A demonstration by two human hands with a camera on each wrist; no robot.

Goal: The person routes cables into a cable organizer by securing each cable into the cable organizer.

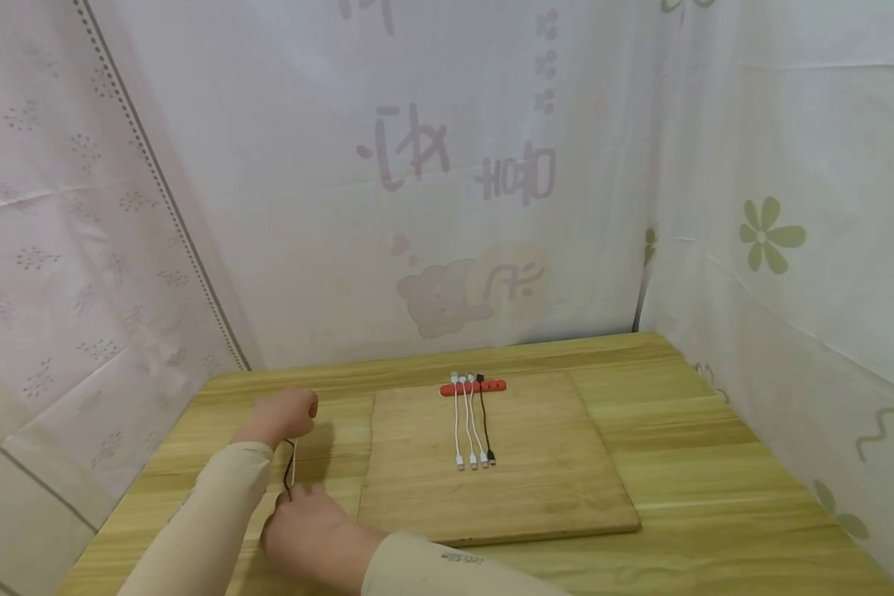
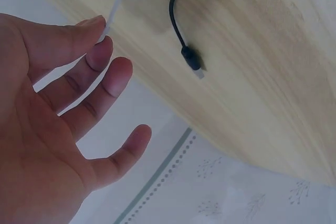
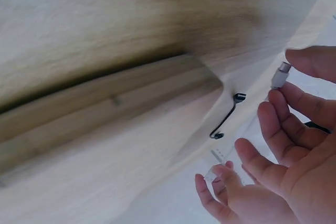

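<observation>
Red holder with four cables

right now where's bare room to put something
Bare: the tabletop right of the wooden board; the board right of its black cable. Crowded: red holder with white cables; left of the board, by left hand and right hand.

Large purple characters across the pale back curtain, more lettering on a yellow circle by a printed bear, small dark print on the right sleeve, none of it clearly legible
</observation>
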